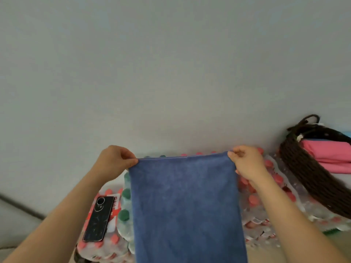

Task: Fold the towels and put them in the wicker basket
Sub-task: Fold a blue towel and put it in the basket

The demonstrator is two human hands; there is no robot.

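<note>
A blue towel point(187, 205) hangs straight down in front of me, stretched by its top edge. My left hand point(115, 160) pinches the top left corner and my right hand point(247, 162) pinches the top right corner. The towel's lower end runs out of the bottom of the frame. A dark brown wicker basket point(307, 175) stands at the right on packs of bottles, tilted toward me. Inside it lies a folded pink towel point(330, 154), with a bit of light blue cloth point(346, 134) behind it.
Shrink-wrapped packs of bottles with red caps point(266, 204) and green caps point(124, 215) lie under and around the towel. A black phone point(98, 219) rests on the left pack. A plain grey wall point(171, 73) fills the view behind.
</note>
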